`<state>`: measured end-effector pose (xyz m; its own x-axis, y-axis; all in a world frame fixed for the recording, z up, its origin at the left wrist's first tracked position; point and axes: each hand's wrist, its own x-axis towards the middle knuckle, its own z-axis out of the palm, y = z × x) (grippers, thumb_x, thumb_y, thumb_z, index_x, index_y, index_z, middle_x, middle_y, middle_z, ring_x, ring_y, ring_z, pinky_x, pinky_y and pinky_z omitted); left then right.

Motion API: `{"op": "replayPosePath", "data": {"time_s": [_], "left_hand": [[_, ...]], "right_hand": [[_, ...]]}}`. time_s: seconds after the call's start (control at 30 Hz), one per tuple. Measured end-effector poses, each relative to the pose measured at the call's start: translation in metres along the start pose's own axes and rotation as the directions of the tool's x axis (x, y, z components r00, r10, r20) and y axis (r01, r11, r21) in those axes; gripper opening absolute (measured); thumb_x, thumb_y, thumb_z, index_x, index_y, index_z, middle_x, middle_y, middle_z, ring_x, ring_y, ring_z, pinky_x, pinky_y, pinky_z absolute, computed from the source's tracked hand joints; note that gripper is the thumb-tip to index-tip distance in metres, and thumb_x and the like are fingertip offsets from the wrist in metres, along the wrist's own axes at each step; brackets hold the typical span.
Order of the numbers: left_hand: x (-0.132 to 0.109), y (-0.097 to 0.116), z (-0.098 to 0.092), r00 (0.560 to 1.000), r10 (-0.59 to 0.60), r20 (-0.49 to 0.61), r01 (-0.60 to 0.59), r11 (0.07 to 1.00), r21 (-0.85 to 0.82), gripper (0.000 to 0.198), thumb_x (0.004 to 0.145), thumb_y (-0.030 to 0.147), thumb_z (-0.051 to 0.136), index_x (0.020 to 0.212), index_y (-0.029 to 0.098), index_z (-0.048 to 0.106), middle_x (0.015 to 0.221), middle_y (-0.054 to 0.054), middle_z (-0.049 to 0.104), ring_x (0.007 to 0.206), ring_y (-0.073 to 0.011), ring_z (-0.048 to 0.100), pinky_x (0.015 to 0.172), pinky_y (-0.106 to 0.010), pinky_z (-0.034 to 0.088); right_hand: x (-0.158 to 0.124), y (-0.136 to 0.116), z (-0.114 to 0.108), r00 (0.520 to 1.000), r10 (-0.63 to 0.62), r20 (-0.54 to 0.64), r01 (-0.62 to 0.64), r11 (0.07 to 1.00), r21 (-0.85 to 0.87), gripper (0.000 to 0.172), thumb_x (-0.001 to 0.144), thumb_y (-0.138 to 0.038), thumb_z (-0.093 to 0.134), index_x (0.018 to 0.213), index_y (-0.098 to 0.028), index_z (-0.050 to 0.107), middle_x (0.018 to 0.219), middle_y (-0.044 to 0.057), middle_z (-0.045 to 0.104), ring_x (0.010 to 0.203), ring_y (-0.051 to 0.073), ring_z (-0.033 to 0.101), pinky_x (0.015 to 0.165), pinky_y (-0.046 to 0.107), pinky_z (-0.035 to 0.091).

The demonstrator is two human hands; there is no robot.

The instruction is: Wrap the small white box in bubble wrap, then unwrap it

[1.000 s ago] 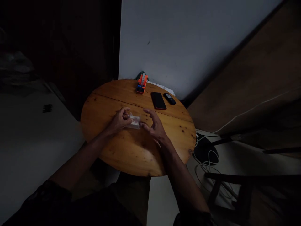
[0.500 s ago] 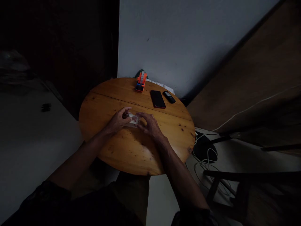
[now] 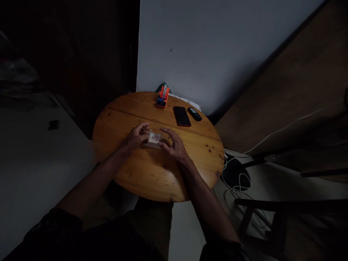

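Note:
A small whitish box (image 3: pixel 154 137) with a shiny, see-through-looking top and faint reddish marks rests on the round wooden table, between my two hands. My left hand (image 3: pixel 137 136) is curled around its left end, thumb against the near side and fingers toward the back. My right hand (image 3: pixel 174 145) is at the right end with thumb and fingers spread apart. Its thumb tip lies close to the box's near right corner; whether it touches is hard to tell. The dim light hides the fingertips of my left hand.
Toward the back of the wooden table (image 3: pixel 141 177) stand an orange tape dispenser (image 3: pixel 163 96), a black smartphone (image 3: pixel 182 116) with a red edge and a small keypad phone (image 3: pixel 195 114). The wall rises right behind. Cables (image 3: pixel 231 186) and a dark stool (image 3: pixel 272 206) are at the right.
My right hand has loosened from the box, its fingers drawn back to the right and spread. My left hand stays at the left end. The view has shifted slightly.

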<state>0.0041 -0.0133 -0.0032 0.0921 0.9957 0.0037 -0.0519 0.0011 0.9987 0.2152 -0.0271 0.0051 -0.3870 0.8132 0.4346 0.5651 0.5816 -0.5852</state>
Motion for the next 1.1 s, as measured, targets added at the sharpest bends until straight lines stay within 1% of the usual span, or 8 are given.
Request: {"op": "replayPosePath", "data": {"time_s": [0.13, 0.27, 0.37, 0.47, 0.63, 0.8, 0.97, 1.1], "left_hand": [[0.003, 0.0, -0.002, 0.999, -0.018, -0.036, 0.016, 0.999, -0.045, 0.058, 0.059, 0.023, 0.066, 0.116, 0.016, 0.059, 0.113, -0.009, 0.062, 0.094, -0.017, 0.06, 0.075, -0.027, 0.051], [0.001, -0.003, -0.001, 1.0, -0.01, -0.019, 0.01, 0.999, -0.039, 0.06, 0.062, 0.029, 0.07, 0.119, 0.015, 0.058, 0.117, -0.01, 0.061, 0.096, -0.0183, 0.061, 0.072, -0.026, 0.052], [0.0, -0.005, 0.001, 1.0, 0.026, 0.007, -0.026, 0.999, 0.02, 0.062, 0.063, 0.03, 0.073, 0.122, 0.015, 0.058, 0.117, -0.01, 0.061, 0.1, -0.0191, 0.062, 0.08, -0.029, 0.052], [0.0, -0.006, 0.002, 0.997, 0.071, 0.028, -0.073, 0.993, 0.088, 0.06, 0.065, 0.027, 0.072, 0.122, 0.015, 0.059, 0.112, -0.008, 0.063, 0.102, -0.0183, 0.061, 0.089, -0.03, 0.05], [0.0, -0.008, 0.002, 0.997, 0.059, 0.042, -0.063, 0.992, 0.112, 0.06, 0.066, 0.026, 0.07, 0.124, 0.015, 0.06, 0.103, -0.005, 0.064, 0.093, -0.0166, 0.061, 0.082, -0.028, 0.05], [0.001, -0.009, 0.001, 0.995, 0.09, 0.036, -0.093, 0.991, 0.094, 0.054, 0.066, 0.023, 0.068, 0.119, 0.015, 0.062, 0.103, -0.004, 0.064, 0.092, -0.0156, 0.06, 0.083, -0.027, 0.049], [0.0, -0.007, 0.002, 0.996, 0.061, 0.065, -0.065, 0.995, 0.072, 0.054, 0.066, 0.024, 0.069, 0.119, 0.015, 0.061, 0.1, -0.004, 0.066, 0.09, -0.0156, 0.061, 0.083, -0.028, 0.048], [0.0, -0.008, 0.003, 0.996, 0.072, 0.059, -0.075, 0.996, 0.054, 0.054, 0.066, 0.027, 0.069, 0.118, 0.015, 0.061, 0.1, -0.004, 0.064, 0.09, -0.0156, 0.06, 0.083, -0.028, 0.048]], "right_hand": [[0.002, 0.0, -0.001, 0.998, -0.061, -0.002, 0.061, 0.998, -0.007, 0.043, 0.087, -0.038, 0.065, 0.127, -0.023, 0.063, 0.133, 0.012, 0.064, 0.125, 0.029, 0.057, 0.107, 0.049, 0.042], [0.001, -0.004, -0.002, 0.995, -0.1, 0.024, 0.101, 0.993, -0.064, 0.032, 0.089, -0.037, 0.063, 0.117, -0.023, 0.069, 0.136, 0.011, 0.062, 0.126, 0.028, 0.056, 0.106, 0.047, 0.041], [0.0, -0.008, -0.002, 0.991, -0.107, 0.075, 0.116, 0.985, -0.126, 0.031, 0.09, -0.037, 0.063, 0.117, -0.025, 0.07, 0.138, 0.011, 0.06, 0.126, 0.03, 0.054, 0.103, 0.048, 0.041], [0.001, -0.008, 0.0, 0.979, -0.162, 0.126, 0.187, 0.957, -0.22, 0.031, 0.089, -0.032, 0.062, 0.117, -0.025, 0.071, 0.14, 0.011, 0.059, 0.129, 0.032, 0.051, 0.101, 0.049, 0.04], [0.0, -0.008, 0.007, 0.958, -0.254, 0.131, 0.283, 0.907, -0.312, 0.032, 0.085, -0.022, 0.06, 0.115, -0.024, 0.072, 0.132, 0.011, 0.063, 0.125, 0.031, 0.051, 0.097, 0.048, 0.04], [-0.003, -0.01, 0.007, 0.959, -0.272, 0.086, 0.285, 0.903, -0.321, 0.03, 0.086, -0.021, 0.059, 0.112, -0.026, 0.073, 0.136, 0.01, 0.06, 0.12, 0.03, 0.054, 0.093, 0.047, 0.04], [-0.001, -0.013, 0.01, 0.942, -0.322, 0.098, 0.336, 0.895, -0.292, 0.023, 0.084, -0.019, 0.058, 0.1, -0.023, 0.075, 0.125, 0.01, 0.066, 0.119, 0.03, 0.054, 0.094, 0.047, 0.041], [-0.001, -0.013, 0.01, 0.977, -0.209, 0.041, 0.213, 0.965, -0.152, 0.028, 0.089, -0.027, 0.056, 0.112, -0.025, 0.072, 0.13, 0.009, 0.065, 0.118, 0.029, 0.056, 0.098, 0.048, 0.043]]}}
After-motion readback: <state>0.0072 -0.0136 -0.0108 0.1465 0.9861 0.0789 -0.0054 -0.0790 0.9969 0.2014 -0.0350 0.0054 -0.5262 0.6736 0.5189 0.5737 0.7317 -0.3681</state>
